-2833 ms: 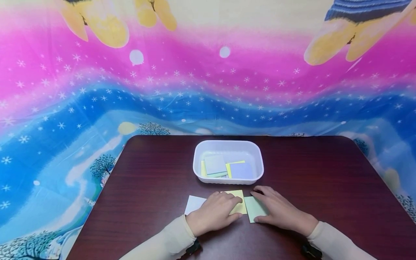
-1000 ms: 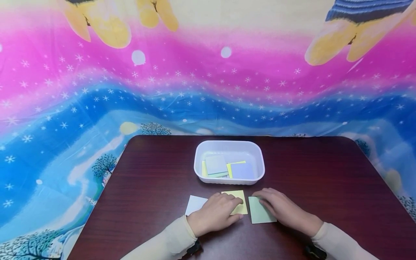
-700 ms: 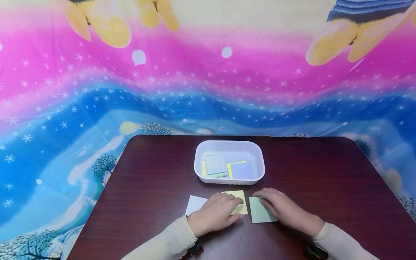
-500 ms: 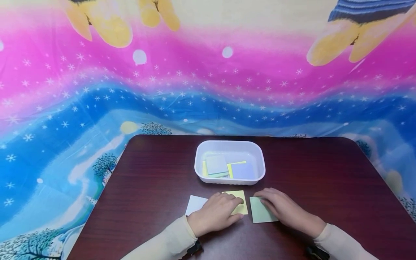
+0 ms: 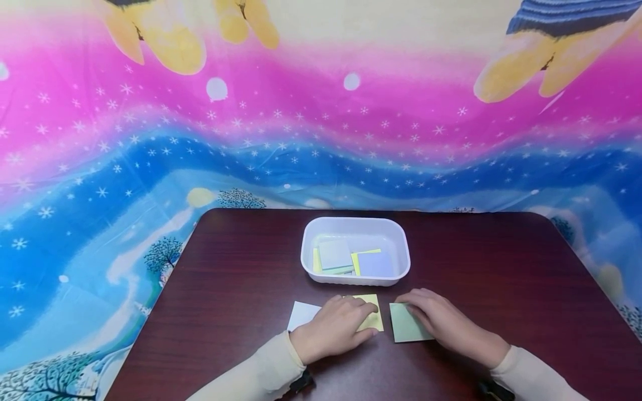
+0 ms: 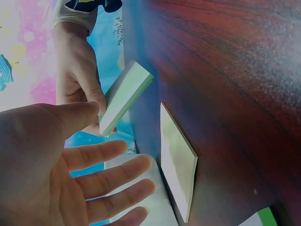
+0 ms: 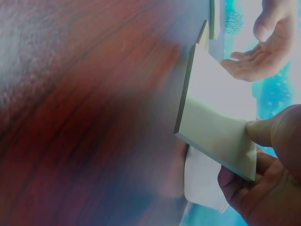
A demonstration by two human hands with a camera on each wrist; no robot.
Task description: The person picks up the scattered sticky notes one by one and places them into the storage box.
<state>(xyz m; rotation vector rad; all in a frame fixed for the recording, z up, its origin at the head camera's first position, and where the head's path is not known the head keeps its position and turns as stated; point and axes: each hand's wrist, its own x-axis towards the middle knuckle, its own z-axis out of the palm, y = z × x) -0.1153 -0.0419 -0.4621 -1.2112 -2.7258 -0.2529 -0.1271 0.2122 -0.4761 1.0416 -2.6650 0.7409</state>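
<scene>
My right hand (image 5: 446, 323) pinches a light green square sticky note pad (image 5: 408, 324) by its right side. In the right wrist view the thumb presses one face of the pad (image 7: 216, 117) and the fingers lie behind it. The left wrist view shows the pad (image 6: 124, 99) tilted and raised off the table. My left hand (image 5: 333, 328) hovers over a yellow pad (image 5: 372, 322) with its fingers spread and loosely bent, holding nothing. In the left wrist view the yellow pad (image 6: 178, 162) lies flat. A white pad (image 5: 302, 314) lies left of it, partly hidden by the left hand.
Behind the hands stands a white plastic tray (image 5: 307, 262). Inside are a pale grey pad (image 5: 335, 254), a lavender pad (image 5: 375, 264) and yellow ones beneath. The dark wooden table (image 5: 476, 256) backs onto a patterned cloth (image 5: 321, 122).
Earlier the green pad lay close beside the yellow one under my right hand. That hand now grips it and has shifted right, widening the gap. My left hand has stayed in place.
</scene>
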